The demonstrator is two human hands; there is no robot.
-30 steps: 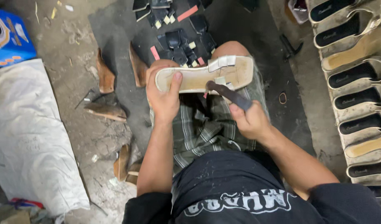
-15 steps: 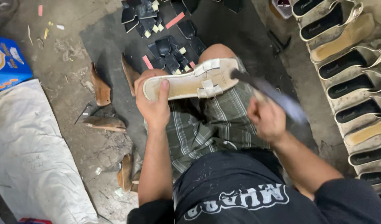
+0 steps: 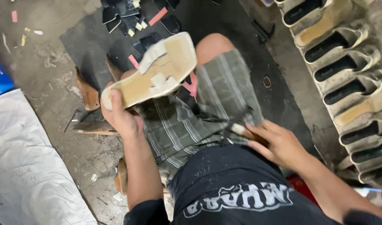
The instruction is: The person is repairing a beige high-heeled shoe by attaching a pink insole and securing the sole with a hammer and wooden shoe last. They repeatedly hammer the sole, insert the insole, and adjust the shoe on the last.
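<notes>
My left hand (image 3: 122,118) grips the heel end of a tan sandal sole (image 3: 151,75), held bottom side up above my left knee, with pale straps folded and stuck across it. My right hand (image 3: 278,143) rests low on my right thigh, closed around the handle of a dark tool (image 3: 236,125) that lies against my striped plaid shorts (image 3: 224,87). The tool's working end is blurred. The tool is apart from the sole.
A row of finished sandals (image 3: 345,71) with dark insoles lines the right side. Black strap pieces and pink scraps (image 3: 132,16) lie on a dark mat ahead. Brown leather offcuts (image 3: 89,93) sit on the dirty floor at left, beside a white sheet (image 3: 28,166).
My right hand has dropped with the tool from beside the sole down onto my thigh. The sole has tilted, its toe end raised to the right.
</notes>
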